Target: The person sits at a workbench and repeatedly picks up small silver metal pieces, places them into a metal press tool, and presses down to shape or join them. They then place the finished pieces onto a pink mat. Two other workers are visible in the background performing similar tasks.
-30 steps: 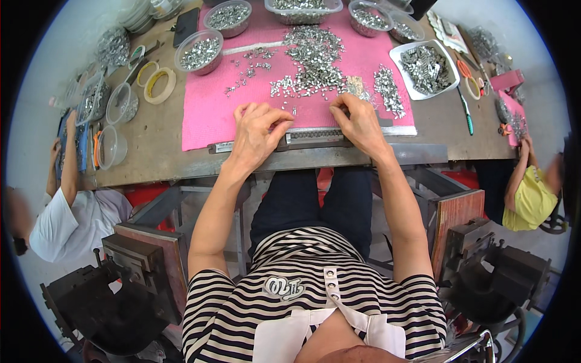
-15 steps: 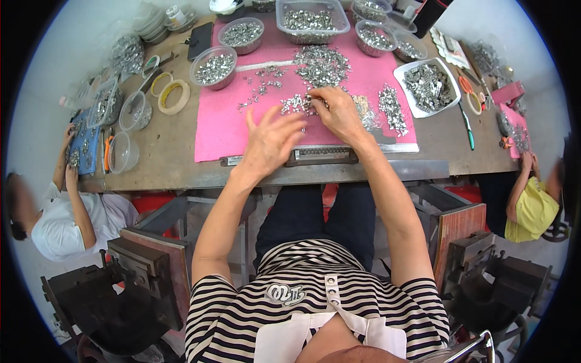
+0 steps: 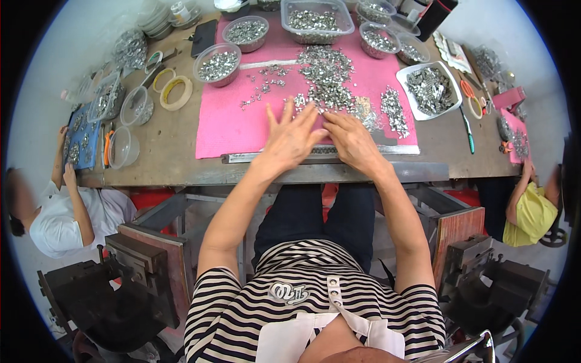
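On the pink mat (image 3: 230,130), both hands — left hand (image 3: 292,138) fingers spread, right hand (image 3: 352,140) flat — rest beside the pile of metal bits (image 3: 327,81); best to rake small batches gently.

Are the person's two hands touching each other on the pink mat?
Touching. In the head view, the left hand and the right hand meet at the fingertips over the flat pink mat, beside the pile of small shiny metal pieces, with no gap between them.
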The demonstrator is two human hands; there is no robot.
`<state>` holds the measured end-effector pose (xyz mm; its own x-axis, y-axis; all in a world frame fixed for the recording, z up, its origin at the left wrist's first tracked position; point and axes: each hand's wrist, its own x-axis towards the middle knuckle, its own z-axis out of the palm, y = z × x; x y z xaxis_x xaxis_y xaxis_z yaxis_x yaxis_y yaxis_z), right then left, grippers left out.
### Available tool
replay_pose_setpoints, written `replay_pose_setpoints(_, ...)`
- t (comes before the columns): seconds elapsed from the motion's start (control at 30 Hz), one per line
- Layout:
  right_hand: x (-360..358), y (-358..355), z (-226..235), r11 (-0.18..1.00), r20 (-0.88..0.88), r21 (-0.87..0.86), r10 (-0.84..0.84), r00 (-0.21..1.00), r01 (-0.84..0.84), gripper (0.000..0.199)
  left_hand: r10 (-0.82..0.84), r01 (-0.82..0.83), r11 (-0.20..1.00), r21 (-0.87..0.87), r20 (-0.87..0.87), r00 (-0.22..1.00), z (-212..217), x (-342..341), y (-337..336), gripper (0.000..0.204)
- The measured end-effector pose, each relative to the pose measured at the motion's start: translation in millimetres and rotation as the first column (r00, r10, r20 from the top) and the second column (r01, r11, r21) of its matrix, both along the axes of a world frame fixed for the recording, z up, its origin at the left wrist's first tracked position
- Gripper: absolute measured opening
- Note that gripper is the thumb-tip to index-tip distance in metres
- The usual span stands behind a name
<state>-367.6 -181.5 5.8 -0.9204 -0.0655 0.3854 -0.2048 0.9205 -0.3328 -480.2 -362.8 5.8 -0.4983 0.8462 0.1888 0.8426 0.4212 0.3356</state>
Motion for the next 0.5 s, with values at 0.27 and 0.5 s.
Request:
replay_pose_setpoints(0.27, 14, 9, 10, 0.967, 0.023, -0.250, -0.039, 0.999, 0.043, 0.025, -0.056, 0.054, 0.997, 0.056, 0.039, 0.998, 1, 38, -5, 0.066)
replay_pose_setpoints(0.5, 16, 6, 14, 0.978, 0.017, -0.206, 0.030, 0.999, -0.026, 0.023, -0.111, 0.106, 0.991, 0.076, 0.062, 0.992, 3, 39, -17, 0.057)
